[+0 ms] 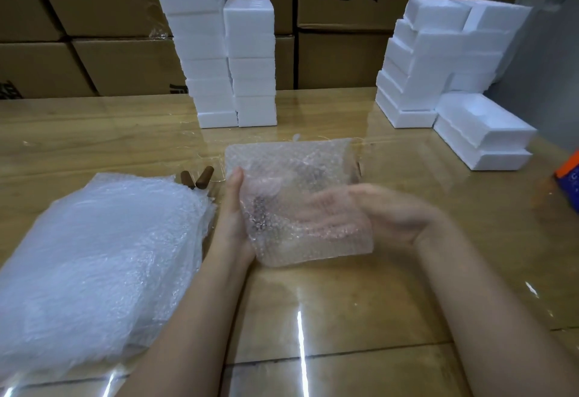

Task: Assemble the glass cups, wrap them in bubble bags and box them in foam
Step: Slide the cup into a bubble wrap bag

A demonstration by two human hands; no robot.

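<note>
- table [344,318]: glossy wood-grain top under clear film, glare streaks at near edge.
- L hand [233,212]: at left edge of bubble bag [297,171]; thumb up along front of that edge, fingers hidden behind; grips bag by that side.
- R hand [391,212]: palm up, fingers straight & close together, pinching nothing; reaches in from the right, fingers seen through the bubbles. Motion-blurred, so inside vs. under bag can't tell.
- bubble bag: clear, over table ctr, between both hands; dark smudge in lower-left part, contents not identifiable.
- bubble bag stack [100,255]: thick pile, flat on table, just left of L forearm.
- brown pegs [197,177]: 2 short rounded cylinders, side by side, at far-right corner of the stack, near L thumb.
- orange-blue item [568,177]: right frame edge, cut off.
- foam boxes [250,61]: white, 2 tall columns, mid-table, far side.
- stepped foam pile [438,61]: far right, a few pcs w/ cavity facing up.
- cartons [344,5]: brown, printed, stacked as wall behind table.
</note>
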